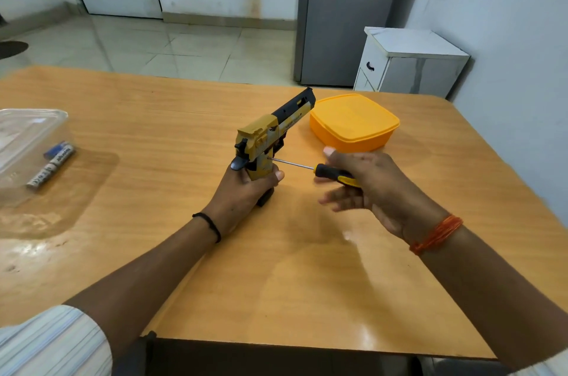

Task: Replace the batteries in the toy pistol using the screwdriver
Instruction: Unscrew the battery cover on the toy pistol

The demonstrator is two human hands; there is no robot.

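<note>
A yellow and black toy pistol (pixel 270 130) stands upright over the middle of the wooden table (pixel 184 117), barrel pointing away and to the right. My left hand (pixel 246 188) grips its handle from below. My right hand (pixel 359 179) holds a screwdriver (pixel 307 167) with a black and yellow handle; several fingers are spread and blurred. The thin metal shaft runs left and its tip touches the side of the pistol's grip. Several batteries (pixel 50 166) lie at the left, beside a clear plastic box (pixel 27 130).
A closed orange plastic box (pixel 353 120) sits just behind and right of the pistol. Beyond the table's far right corner stand a small white cabinet (pixel 408 62) and a grey fridge (pixel 344 13). The near table edge runs below my forearms.
</note>
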